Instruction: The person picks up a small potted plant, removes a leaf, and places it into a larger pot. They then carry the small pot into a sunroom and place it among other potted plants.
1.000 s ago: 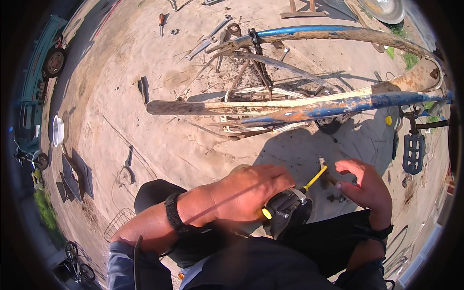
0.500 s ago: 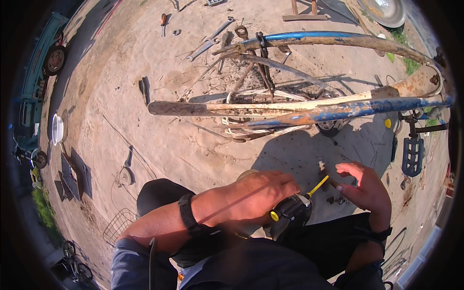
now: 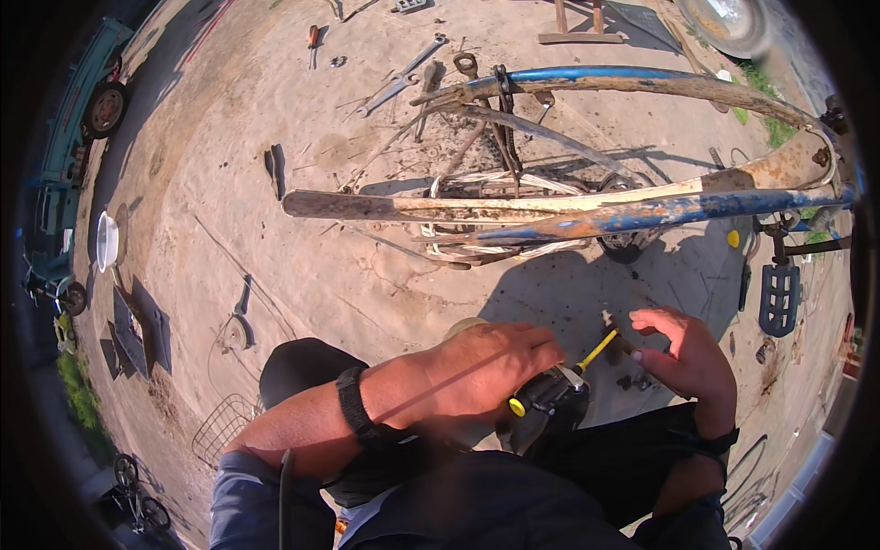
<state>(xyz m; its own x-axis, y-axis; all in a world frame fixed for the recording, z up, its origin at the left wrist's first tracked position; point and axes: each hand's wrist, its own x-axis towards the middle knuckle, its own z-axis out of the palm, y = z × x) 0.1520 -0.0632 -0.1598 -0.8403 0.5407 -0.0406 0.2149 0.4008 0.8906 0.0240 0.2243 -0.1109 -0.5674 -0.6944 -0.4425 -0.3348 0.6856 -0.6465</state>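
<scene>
My left hand (image 3: 486, 374), with a black strap at its wrist, is closed over a dark part close in front of my body. Its fingers hide most of what they grip. A flat metal piece (image 3: 571, 376) sticks out beyond the fingertips. Below them show a black part (image 3: 550, 412) and a round yellow end (image 3: 517, 406). From near the metal piece, a thin yellow rod or strip (image 3: 600, 348) slants up to the right. My right hand (image 3: 687, 362) is open, thumb and forefinger apart. A brown stick-like thing (image 3: 625, 345) lies by its thumb; contact is unclear.
A rusty bicycle frame (image 3: 587, 220) with blue paint lies ahead across the concrete, a black pedal (image 3: 780, 298) at its right. Beyond are wrenches (image 3: 399, 82) and a screwdriver (image 3: 313, 44). Leftward are a wire basket (image 3: 225, 422), an open box (image 3: 137, 335) and a teal cart (image 3: 69, 156).
My right hand has shifted slightly to the left. The metal piece and yellow strip by my left fingertips have tilted a little. My left hand keeps its grip.
</scene>
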